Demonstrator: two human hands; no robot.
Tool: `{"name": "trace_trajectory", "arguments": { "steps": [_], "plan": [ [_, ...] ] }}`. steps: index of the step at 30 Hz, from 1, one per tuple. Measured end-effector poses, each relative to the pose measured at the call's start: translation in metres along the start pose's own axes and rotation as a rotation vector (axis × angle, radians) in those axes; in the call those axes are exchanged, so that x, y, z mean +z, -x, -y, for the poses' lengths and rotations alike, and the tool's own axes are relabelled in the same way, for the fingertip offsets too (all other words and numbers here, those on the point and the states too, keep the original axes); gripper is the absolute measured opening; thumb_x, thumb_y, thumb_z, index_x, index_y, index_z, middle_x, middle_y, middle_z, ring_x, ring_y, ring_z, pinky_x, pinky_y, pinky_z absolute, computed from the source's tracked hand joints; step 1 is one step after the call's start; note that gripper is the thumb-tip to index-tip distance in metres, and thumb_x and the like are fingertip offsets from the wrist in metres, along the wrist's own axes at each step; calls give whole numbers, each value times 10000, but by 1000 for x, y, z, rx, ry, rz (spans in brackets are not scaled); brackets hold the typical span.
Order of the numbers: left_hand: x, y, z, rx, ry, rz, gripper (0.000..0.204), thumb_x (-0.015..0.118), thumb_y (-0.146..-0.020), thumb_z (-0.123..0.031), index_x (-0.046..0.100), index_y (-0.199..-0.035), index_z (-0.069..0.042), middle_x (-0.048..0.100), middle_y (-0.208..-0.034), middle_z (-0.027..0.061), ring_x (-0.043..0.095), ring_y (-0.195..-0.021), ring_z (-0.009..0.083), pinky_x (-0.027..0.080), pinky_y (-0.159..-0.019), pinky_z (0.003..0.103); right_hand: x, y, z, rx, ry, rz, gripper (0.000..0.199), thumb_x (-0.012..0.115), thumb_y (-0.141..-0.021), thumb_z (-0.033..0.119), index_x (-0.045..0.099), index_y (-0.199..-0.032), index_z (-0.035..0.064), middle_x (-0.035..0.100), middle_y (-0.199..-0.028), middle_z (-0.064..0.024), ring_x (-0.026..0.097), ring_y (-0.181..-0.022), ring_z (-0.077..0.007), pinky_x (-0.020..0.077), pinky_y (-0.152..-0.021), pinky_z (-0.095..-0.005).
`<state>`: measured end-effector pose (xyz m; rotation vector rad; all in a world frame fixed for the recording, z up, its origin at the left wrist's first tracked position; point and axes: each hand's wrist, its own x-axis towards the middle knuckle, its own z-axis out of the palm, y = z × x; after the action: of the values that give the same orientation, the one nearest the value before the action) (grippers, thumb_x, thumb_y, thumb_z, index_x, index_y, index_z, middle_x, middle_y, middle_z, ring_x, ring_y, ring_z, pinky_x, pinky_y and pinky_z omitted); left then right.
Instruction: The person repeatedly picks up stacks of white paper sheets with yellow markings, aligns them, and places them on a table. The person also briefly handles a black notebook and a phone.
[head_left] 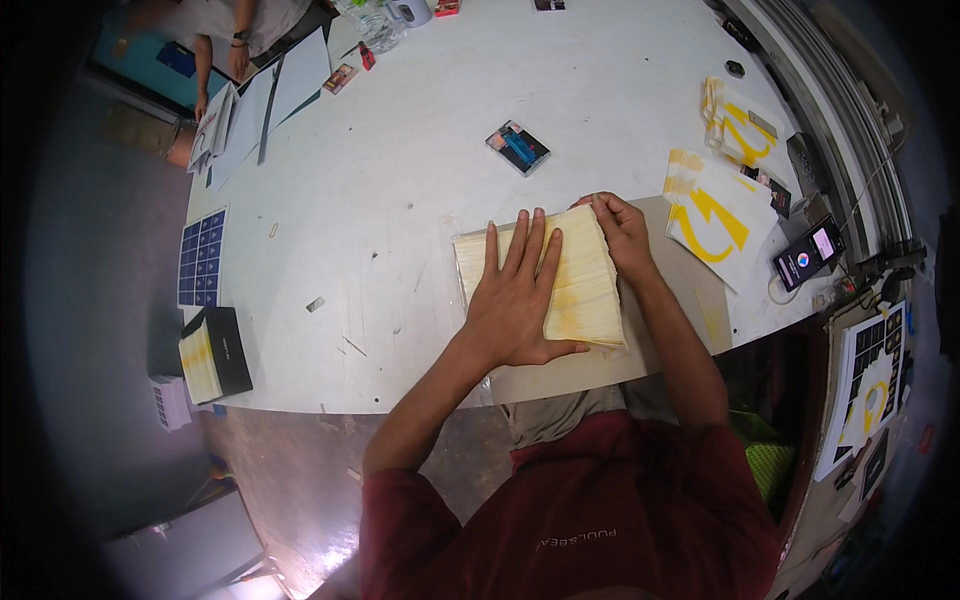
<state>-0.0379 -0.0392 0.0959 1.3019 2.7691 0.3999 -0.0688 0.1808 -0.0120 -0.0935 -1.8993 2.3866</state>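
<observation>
Paper stack (585, 290), cream with yellowed edges, lies flat on the white table (400, 170) near its front edge. Left hand (515, 300) presses it, fingers spread. Right hand (622, 232) grips its far right corner, fingers curled.

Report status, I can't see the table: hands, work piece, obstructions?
Left hand flat on the cream sheet stack. Right hand grips its far corner. Small case with blue lighter lies apart on the white table.
</observation>
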Motion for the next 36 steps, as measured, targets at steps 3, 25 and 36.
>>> {"name": "trace_trajectory", "arguments": {
  "steps": [3,25,36],
  "plan": [
    [0,-1,0,0,10,2,1379,694,-679,-830,243,-1556,133,162,-1633,373,101,-1555,493,33,-1222,684,4,0,-4,-71,50,-78,289,535,-1098,235,696,-1086,-5,711,-948,-20,620,-839,-55,519,-777,-238],
    [1,-6,2,-6,-29,-38,1320,814,-644,-730,295,-1556,71,387,-1511,292,422,-1335,406,265,-1135,616,4,31,0,-30,-275,-14,460,420,-1119,293,588,-1309,-91,685,-1198,-134,641,-1091,-169,494,-989,-306],
    [-4,-13,-1,39,-37,-7,1250,876,-662,-594,309,-1540,92,530,-1265,248,524,-1168,399,415,-1043,520,3,43,-4,-64,-309,4,521,427,-1097,376,608,-1319,-58,673,-1251,-151,643,-1122,-189,501,-1011,-336]
  ]
}}
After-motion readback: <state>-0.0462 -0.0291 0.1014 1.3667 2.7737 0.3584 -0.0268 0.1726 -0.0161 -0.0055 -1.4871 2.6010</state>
